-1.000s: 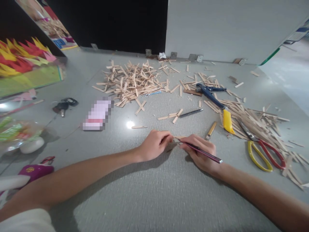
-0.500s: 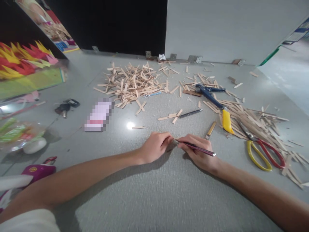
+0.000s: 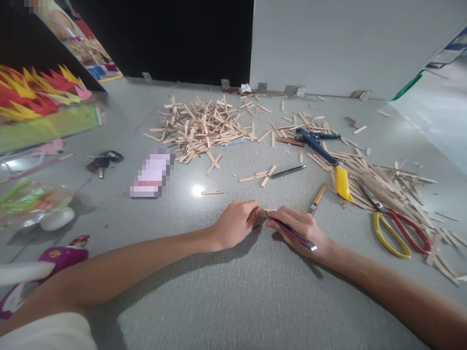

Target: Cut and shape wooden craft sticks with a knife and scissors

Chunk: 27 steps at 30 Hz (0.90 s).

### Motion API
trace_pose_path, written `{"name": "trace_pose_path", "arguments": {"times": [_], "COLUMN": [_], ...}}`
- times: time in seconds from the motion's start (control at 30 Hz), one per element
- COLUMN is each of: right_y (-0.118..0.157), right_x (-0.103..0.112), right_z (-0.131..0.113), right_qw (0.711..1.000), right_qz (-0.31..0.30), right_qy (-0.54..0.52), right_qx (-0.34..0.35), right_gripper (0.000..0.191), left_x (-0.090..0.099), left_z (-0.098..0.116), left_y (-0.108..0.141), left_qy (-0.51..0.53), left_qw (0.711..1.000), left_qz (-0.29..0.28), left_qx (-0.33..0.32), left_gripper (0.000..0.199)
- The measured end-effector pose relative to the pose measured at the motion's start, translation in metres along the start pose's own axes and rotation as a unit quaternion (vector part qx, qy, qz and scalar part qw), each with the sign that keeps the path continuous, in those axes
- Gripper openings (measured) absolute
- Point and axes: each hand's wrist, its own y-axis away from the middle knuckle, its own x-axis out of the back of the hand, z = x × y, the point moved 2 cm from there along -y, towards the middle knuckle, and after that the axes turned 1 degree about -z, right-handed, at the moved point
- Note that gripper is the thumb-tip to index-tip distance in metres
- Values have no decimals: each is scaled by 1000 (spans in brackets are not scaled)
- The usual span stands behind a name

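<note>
My left hand (image 3: 239, 221) is closed in a pinch around a small wooden stick (image 3: 270, 210), mostly hidden by the fingers. Facing it, my right hand (image 3: 299, 231) grips a dark red pencil (image 3: 295, 235); its tip meets the stick close to my left fingertips. Just beyond the hands lie a single flat stick (image 3: 211, 192), a few crossed sticks (image 3: 268, 175) and a black pen (image 3: 289, 171). A narrow tan-handled knife (image 3: 318, 196) rests beside my right hand.
Behind is a heap of short wooden sticks (image 3: 204, 126). On the right are blue-and-yellow cutters (image 3: 321, 150), scissors (image 3: 392, 238) and longer sticks (image 3: 383, 182). At left lie a phone (image 3: 151, 175), keys (image 3: 104, 163) and a purple glue gun (image 3: 63, 257). Upright panels (image 3: 328, 43) stand at the back.
The rear end of the pencil has swung down and left, and my right hand has turned slightly with it. My left hand keeps its pinch almost in place.
</note>
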Motion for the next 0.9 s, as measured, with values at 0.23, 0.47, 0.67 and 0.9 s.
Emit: {"name": "trace_pose_path", "arguments": {"times": [0.23, 0.47, 0.67, 0.9], "right_y": [1, 0, -2, 4], "right_x": [0, 0, 1, 1], "right_z": [0, -2, -6, -7], "right_qw": [1000, 998, 991, 993], "right_qz": [-6, -20, -30, -6], "right_qy": [23, 45, 92, 110], "right_qx": [15, 35, 88, 52], "right_gripper": [22, 25, 26, 21], "left_x": [-1, -2, -1, 3], "left_z": [0, 1, 2, 1], "left_y": [0, 0, 0, -3], "left_qy": [-4, -8, -11, -6], "left_qw": [1000, 1000, 999, 999], "left_qz": [-4, -4, -13, -23], "left_qx": [8, 19, 31, 36], "left_gripper": [38, 38, 40, 38]}}
